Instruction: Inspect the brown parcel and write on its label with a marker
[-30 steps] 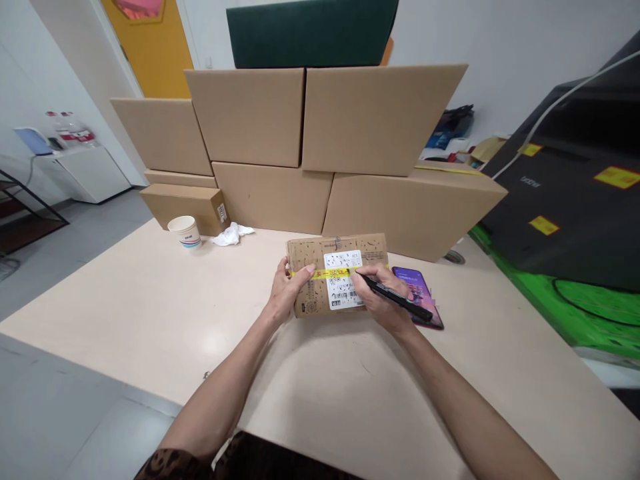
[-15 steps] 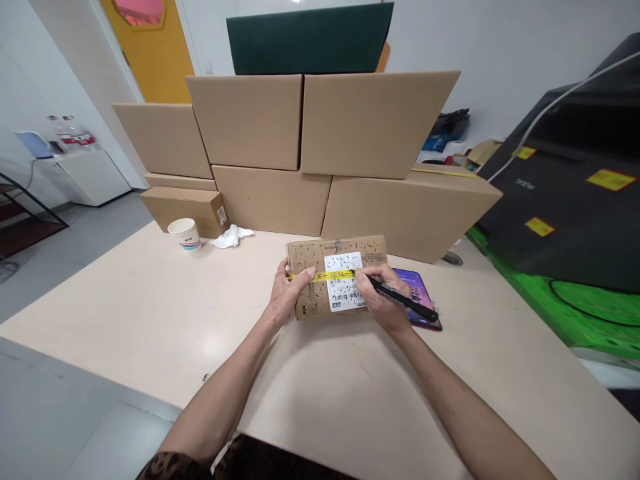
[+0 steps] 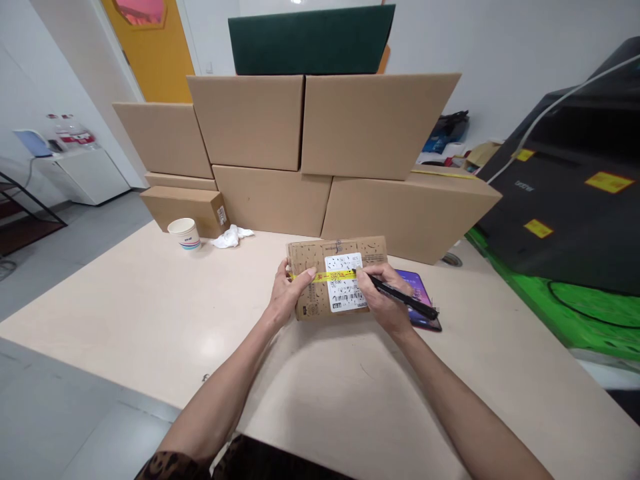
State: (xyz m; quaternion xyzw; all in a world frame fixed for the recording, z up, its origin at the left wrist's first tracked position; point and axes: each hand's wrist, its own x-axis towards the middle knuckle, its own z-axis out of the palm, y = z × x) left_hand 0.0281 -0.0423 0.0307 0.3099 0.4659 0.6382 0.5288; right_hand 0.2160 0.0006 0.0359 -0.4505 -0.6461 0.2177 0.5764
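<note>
A small cardboard parcel (image 3: 313, 255) stands tilted on the table, with a white label (image 3: 345, 297) and a strip of yellow tape (image 3: 323, 276) across its face. My left hand (image 3: 291, 288) grips the parcel's left side, thumb on the front near the tape. Pinched in my right hand (image 3: 385, 297) is a black pen (image 3: 400, 295), its tip at the label's upper right, by the end of the tape. Behind that hand a phone (image 3: 423, 293) with a lit screen lies on the table, partly covered.
Large cardboard boxes (image 3: 270, 200) are stacked along the table's back, a dark green box (image 3: 310, 43) on top. A paper cup (image 3: 184, 235) and crumpled tissue (image 3: 233, 237) are at the left. A tape roll (image 3: 451, 259) lies at the right, near a black case (image 3: 570, 200).
</note>
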